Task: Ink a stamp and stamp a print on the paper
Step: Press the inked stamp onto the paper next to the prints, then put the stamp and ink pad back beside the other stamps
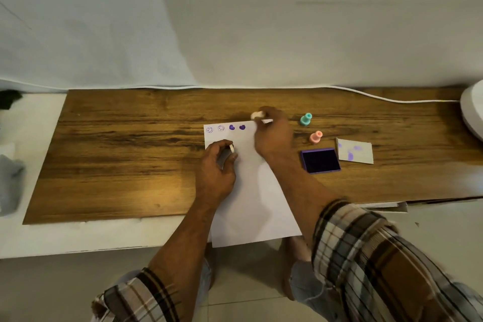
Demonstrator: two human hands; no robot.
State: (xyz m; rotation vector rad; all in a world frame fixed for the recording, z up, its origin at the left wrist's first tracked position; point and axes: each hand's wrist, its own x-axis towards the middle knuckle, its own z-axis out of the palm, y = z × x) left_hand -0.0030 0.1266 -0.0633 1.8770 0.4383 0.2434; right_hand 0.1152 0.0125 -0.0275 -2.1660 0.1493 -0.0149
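A white sheet of paper (pixel 251 191) lies on the wooden board (pixel 117 154), with two smiley prints and two purple heart prints along its top edge. My right hand (pixel 273 136) holds a small white stamp (pixel 257 114) at the paper's top right corner. My left hand (pixel 218 165) rests on the paper's left side, closed on a small white and grey object (pixel 231 149). An open purple ink pad (pixel 321 161) sits to the right of the paper.
A teal stamp (pixel 305 119) and a pink stamp (pixel 315 137) stand right of the paper. A white card with purple smudges (pixel 355 151) lies beyond the ink pad. A white cable (pixel 379 98) runs along the back edge. A white rounded object (pixel 471 110) sits far right.
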